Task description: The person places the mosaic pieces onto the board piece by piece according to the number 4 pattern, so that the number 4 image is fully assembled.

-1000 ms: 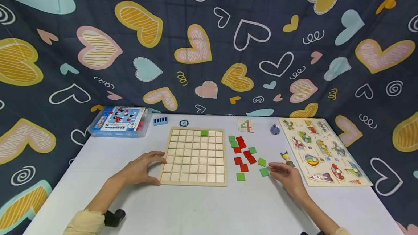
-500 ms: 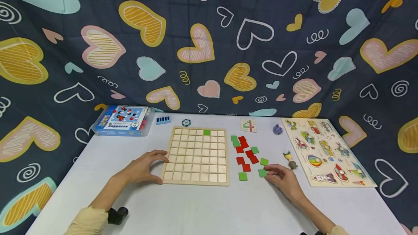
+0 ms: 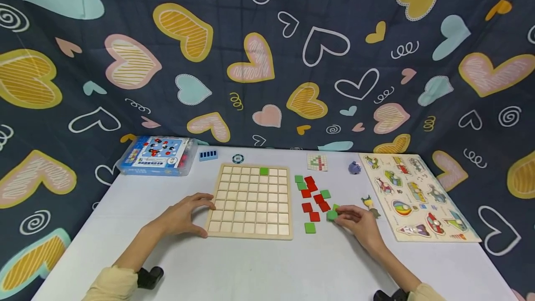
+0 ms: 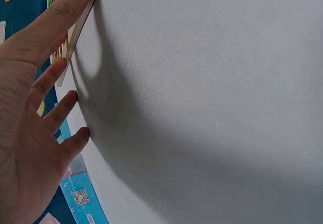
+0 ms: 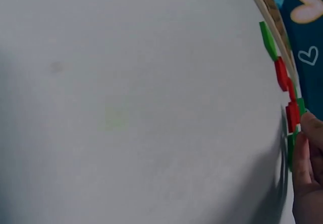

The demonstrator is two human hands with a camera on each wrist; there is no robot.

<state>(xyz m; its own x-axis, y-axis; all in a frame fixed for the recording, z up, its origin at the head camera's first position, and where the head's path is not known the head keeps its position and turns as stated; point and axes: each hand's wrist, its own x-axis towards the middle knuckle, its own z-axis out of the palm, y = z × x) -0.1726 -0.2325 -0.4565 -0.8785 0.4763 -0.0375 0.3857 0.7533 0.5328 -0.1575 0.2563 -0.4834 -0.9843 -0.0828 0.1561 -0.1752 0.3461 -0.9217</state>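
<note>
Resting on the white surface (image 3: 251,264), the left hand (image 3: 180,217) lies against the near left corner of the wooden grid board (image 3: 251,201), its fingers spread and relaxed with the thumb on the board's front edge and the other fingertips at its left side; the left wrist view shows the same, the thumb pressed along the board's edge (image 4: 75,30) and nothing gripped. The right hand (image 3: 357,222) sits to the right of the board, its fingertips pinching a green tile (image 3: 332,215) at the near right end of a loose scatter of red tiles (image 3: 311,194) and green ones; whether that tile is lifted or flat on the surface cannot be told. In the right wrist view the fingers (image 5: 303,153) curl over the edge of a green tile beside red ones. One more green tile (image 3: 309,227) lies alone, nearest the person, just left of the held one. A single green tile (image 3: 264,171) fills a cell in the board's far row, right of the middle. A vehicle puzzle (image 3: 418,196) lies at the right, with a small figure (image 3: 369,204) between it and the right hand. Along the far edge are a blue box (image 3: 156,154), a pattern card (image 3: 317,162) and a purple toy (image 3: 354,167).
</note>
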